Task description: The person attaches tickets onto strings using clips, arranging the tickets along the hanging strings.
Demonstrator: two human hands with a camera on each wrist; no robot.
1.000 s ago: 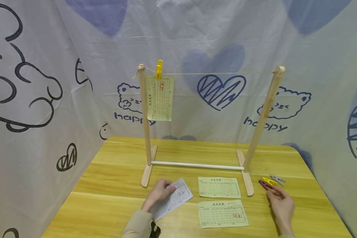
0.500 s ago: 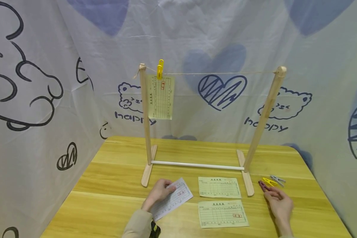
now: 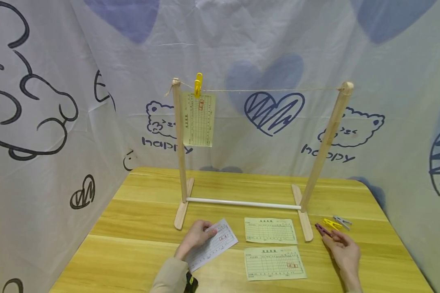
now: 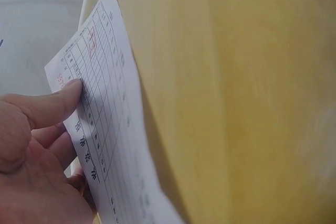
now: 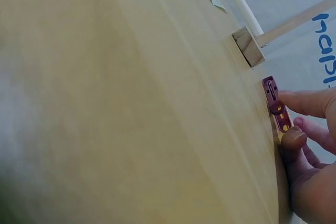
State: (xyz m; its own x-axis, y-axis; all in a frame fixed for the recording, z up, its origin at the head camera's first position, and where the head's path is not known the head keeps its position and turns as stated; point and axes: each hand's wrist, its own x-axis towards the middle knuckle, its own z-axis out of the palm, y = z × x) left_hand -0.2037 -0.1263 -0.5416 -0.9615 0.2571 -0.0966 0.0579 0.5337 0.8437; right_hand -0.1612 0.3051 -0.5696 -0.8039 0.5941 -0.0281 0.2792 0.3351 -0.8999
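Left grip (image 3: 195,236) on white printed slip (image 3: 215,247)

Heart-printed cloth (image 3: 212,44) behind wooden table (image 3: 238,189)

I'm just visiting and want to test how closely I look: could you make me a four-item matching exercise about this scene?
1. thin beige string
2. white printed paper slip
3. dark purple plastic clothespin
4. slim white rod

A. touched by the bare right hand
B. low between the pale wooden posts
C. held in the bare left hand
D. high between those posts

Pairs: 1-D; 2-C; 3-A; 4-B
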